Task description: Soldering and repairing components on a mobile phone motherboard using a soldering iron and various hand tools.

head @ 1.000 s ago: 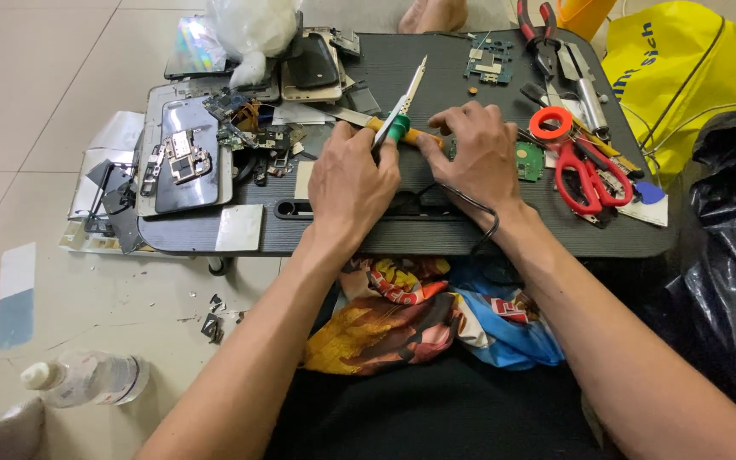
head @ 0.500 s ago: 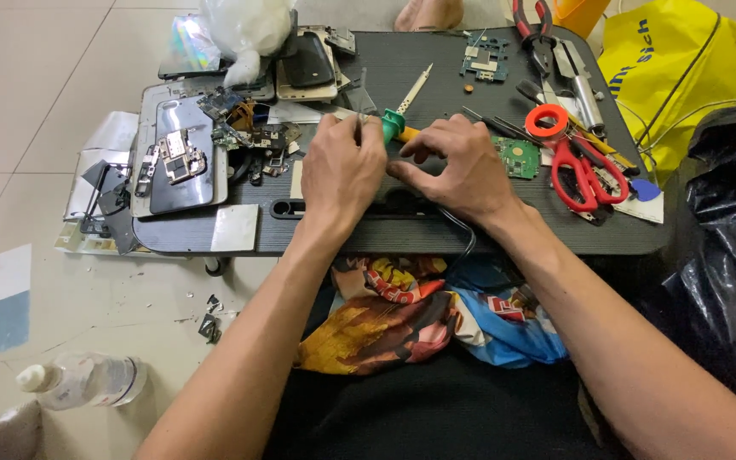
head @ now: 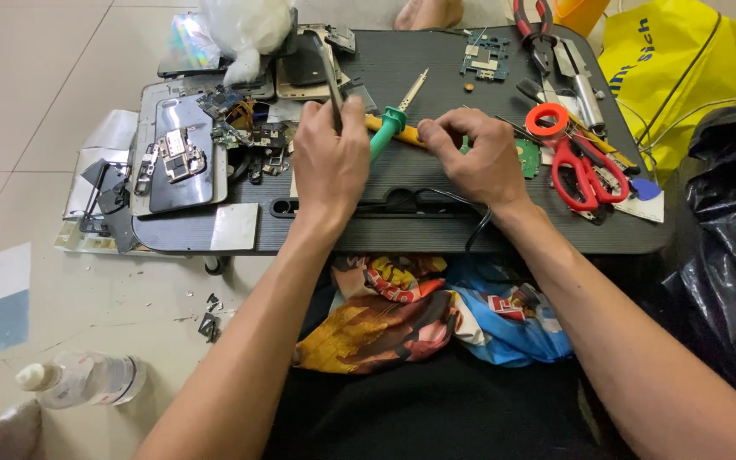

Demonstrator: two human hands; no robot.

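— What's closest to the person?

— The left hand (head: pixel 331 162), closed on thin metal tweezers (head: pixel 330 78) that rise beyond its knuckles. Just to its right, the green-handled soldering iron (head: pixel 392 122) lies on the dark tray table (head: pixel 436 226), tip pointing away.

— And the other one?

— The right hand (head: pixel 474 158) has its fingers pinched together on the iron's yellow end, beside a green circuit board (head: pixel 527 158). Further right lie red scissors (head: pixel 577 158); beyond, another circuit board (head: pixel 485 54).

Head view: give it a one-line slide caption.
Left hand lifts tweezers while right hand rests beside a green-handled soldering iron on the cluttered dark tray.
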